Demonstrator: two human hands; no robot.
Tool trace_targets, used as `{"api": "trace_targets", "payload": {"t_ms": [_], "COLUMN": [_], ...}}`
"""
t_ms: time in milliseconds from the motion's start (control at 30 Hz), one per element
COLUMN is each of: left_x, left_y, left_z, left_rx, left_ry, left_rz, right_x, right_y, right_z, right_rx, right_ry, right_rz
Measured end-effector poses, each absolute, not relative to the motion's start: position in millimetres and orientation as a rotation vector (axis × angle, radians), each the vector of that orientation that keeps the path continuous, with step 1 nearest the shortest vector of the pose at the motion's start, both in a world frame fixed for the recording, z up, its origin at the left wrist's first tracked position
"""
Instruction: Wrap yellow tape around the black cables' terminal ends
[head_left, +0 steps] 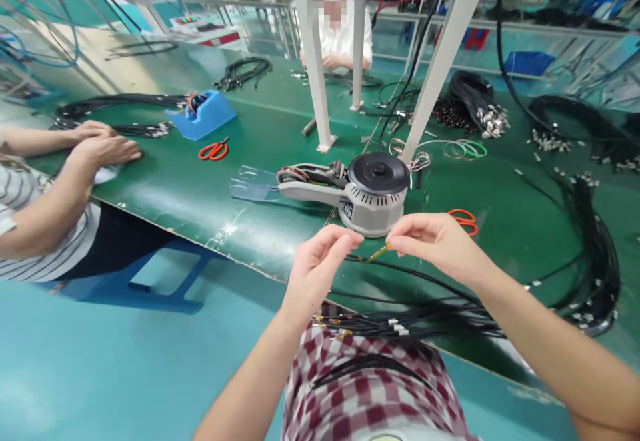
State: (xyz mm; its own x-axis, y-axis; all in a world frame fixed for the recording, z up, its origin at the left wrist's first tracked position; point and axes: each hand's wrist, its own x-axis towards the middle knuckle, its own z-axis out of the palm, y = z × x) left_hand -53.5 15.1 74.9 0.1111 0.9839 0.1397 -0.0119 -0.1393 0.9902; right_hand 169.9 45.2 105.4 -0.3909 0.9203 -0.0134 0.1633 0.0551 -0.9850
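Green matting is covering the table (190, 194), and above its near edge the amber cable tip (379, 251) is being pinched by the right hand (435, 241), while the left hand (320, 264) is clasping the black cable (358, 259) just beside it. Just behind, a grey tape dispenser (370, 194) is sitting, with orange scissors (464, 219) lying beside it.

Just beyond the left hand (320, 264) and the right hand (437, 241), a grey tape dispenser with a round black top (373, 191) sits on the green table mat (280, 127). Orange-handled scissors (465, 219) lie just beside the right hand. A second orange pair (214, 151) and a blue plastic tape holder (203, 115) lie well to the left of the left hand, near a co-worker's hands (103, 147). A white metal post (315, 61) stands farther off.
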Motion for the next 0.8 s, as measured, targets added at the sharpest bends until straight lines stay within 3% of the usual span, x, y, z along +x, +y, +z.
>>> {"api": "trace_targets", "payload": {"t_ms": [300,533,800], "left_x": [-46.8,-38.1,-23.4], "left_y": [10.9,6.5,-3.7], "left_z": [76.0,56.0,47.5], "left_rx": [1.553,1.073,0.852], "left_ry": [1.161,1.035,0.921], "left_rz": [0.935,1.064,1.195], "right_x": [163.7,167.2,176.3], "right_y": [39.6,21.5,5.2], "right_z": [97.7,77.1,51.3], "right_rx": [-1.028,-0.86,-0.759], "right_ry": [-2.034,-2.242,-2.305], "right_rz": [1.053,0.237,0.108]}}
